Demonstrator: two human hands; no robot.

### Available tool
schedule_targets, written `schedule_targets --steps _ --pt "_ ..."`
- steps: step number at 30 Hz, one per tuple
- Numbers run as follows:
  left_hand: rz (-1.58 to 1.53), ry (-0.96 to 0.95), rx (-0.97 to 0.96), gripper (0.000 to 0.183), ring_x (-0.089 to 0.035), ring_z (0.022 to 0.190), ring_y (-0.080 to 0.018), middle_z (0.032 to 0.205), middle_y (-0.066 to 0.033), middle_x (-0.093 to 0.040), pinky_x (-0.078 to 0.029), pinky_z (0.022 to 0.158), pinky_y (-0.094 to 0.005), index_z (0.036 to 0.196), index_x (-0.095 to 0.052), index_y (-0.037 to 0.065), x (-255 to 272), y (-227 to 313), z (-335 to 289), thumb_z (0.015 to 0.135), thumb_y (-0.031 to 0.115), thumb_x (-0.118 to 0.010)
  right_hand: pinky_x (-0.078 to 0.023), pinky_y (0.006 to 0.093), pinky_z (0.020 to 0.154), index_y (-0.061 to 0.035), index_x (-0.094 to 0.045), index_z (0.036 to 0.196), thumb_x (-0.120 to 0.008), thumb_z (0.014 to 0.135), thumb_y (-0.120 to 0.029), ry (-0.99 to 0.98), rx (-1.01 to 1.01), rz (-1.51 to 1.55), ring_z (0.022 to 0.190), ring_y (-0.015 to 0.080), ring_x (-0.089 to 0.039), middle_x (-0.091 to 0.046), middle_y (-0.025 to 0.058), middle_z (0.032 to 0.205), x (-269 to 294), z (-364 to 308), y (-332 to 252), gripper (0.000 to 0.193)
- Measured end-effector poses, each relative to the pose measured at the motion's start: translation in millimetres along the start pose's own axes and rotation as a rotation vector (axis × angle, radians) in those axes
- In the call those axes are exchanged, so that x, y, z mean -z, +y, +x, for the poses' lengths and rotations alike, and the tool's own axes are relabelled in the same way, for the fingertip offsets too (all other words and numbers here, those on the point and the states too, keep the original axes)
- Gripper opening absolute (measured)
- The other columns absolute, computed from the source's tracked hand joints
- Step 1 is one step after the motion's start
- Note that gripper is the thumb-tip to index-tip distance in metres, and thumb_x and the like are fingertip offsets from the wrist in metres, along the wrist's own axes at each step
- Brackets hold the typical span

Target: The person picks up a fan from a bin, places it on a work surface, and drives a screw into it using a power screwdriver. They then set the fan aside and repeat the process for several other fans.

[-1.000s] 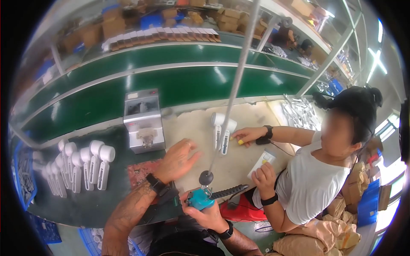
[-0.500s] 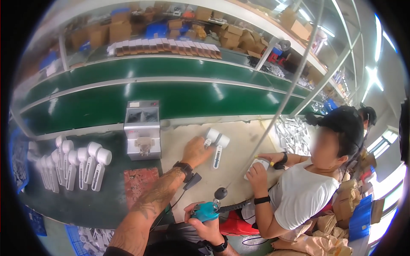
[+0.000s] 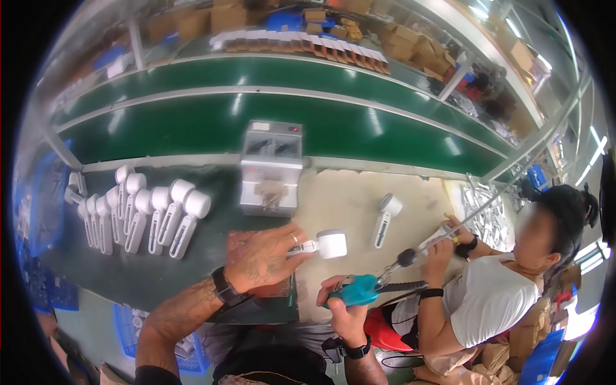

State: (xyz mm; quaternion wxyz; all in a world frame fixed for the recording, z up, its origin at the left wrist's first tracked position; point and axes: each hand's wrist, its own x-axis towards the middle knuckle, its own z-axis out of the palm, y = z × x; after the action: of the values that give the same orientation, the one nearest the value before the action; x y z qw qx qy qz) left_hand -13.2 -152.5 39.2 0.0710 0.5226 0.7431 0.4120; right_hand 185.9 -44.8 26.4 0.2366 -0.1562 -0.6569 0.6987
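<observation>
My left hand (image 3: 266, 260) is closed on the handle of a white handheld device (image 3: 332, 244), whose drum-shaped head points right, over the edge between red mat and pale work surface. Beside it, my right hand (image 3: 346, 316) grips a teal power screwdriver (image 3: 357, 290) that hangs from a cord with a black ball and has a dark coiled cable. The screwdriver's tip is hidden. A second white device (image 3: 385, 219) lies on the pale surface to the right. At the left, several like devices (image 3: 160, 218) rest in a row on the dark green mat.
A grey metal box-shaped machine (image 3: 271, 170) stands behind my left hand. To the right, a co-worker (image 3: 487, 282) in a white shirt handles a white part, near a pile of white parts (image 3: 484, 205). A green conveyor (image 3: 192, 128) runs along the back. Blue crates (image 3: 131, 330) stand below.
My left hand has taken one of the two white devices and drawn it left and nearer, turning it sideways. My right hand still holds the screwdriver, now closer to the device. The view has swung left.
</observation>
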Motion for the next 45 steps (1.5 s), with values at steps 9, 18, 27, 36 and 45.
schedule_targets --steps 9,18,27,36,45 --pt "0.087 0.081 -0.189 0.027 -0.064 0.103 -0.0354 0.104 -0.0144 -0.067 -0.05 0.097 -0.0446 0.1 -0.069 0.003 18.0 -35.0 -39.7 0.08 0.019 -0.076 -0.046 0.0327 0.058 0.0039 -0.051 0.113 -0.064 0.09 -0.063 0.073 0.247 0.19 0.062 0.0199 -0.055 -0.056 0.0095 0.072 -57.9 51.0 -18.3 0.072" --pt "0.056 0.077 -0.206 0.035 -0.062 0.103 -0.0333 0.109 -0.0125 -0.063 -0.05 0.099 -0.0445 0.107 -0.065 0.005 16.6 -50.1 -44.2 0.079 0.024 -0.076 -0.046 0.0337 0.057 0.0026 -0.05 0.113 -0.063 0.091 -0.063 0.076 0.316 0.108 0.061 0.0207 -0.055 -0.055 0.0099 0.071 -91.0 89.6 -16.2 0.07" --pt "0.048 0.13 -0.223 0.032 -0.062 0.102 -0.0319 0.105 -0.0105 -0.062 -0.051 0.091 -0.0417 0.103 -0.063 0.007 15.6 -52.1 -44.4 0.079 0.023 -0.077 -0.045 0.034 0.054 0.0026 -0.048 0.112 -0.062 0.092 -0.064 0.083 0.352 0.079 0.058 0.0194 -0.053 -0.053 0.0092 0.068 -95.5 95.0 -12.6 0.071" --pt "-0.128 -0.004 -0.19 0.028 -0.059 0.1 -0.0346 0.106 -0.0127 -0.06 -0.05 0.087 -0.0441 0.091 -0.058 0.006 17.3 -55.7 -43.9 0.077 0.017 -0.079 -0.045 0.0336 0.053 0.0023 -0.048 0.111 -0.064 0.091 -0.063 0.067 0.352 0.071 0.056 0.0195 -0.053 -0.054 0.0088 0.067 -92.9 92.0 -8.5 0.07" --pt "-0.041 0.025 -0.035 0.027 -0.063 0.103 -0.0328 0.104 -0.0096 -0.065 -0.051 0.094 -0.0442 0.092 -0.065 0.005 19.7 -42.8 -40.4 0.079 0.024 -0.08 -0.05 0.0317 0.061 0.0059 -0.053 0.115 -0.071 0.09 -0.055 0.042 0.327 0.174 0.067 0.019 -0.059 -0.06 0.0102 0.076 -88.6 90.7 -10.1 0.068"
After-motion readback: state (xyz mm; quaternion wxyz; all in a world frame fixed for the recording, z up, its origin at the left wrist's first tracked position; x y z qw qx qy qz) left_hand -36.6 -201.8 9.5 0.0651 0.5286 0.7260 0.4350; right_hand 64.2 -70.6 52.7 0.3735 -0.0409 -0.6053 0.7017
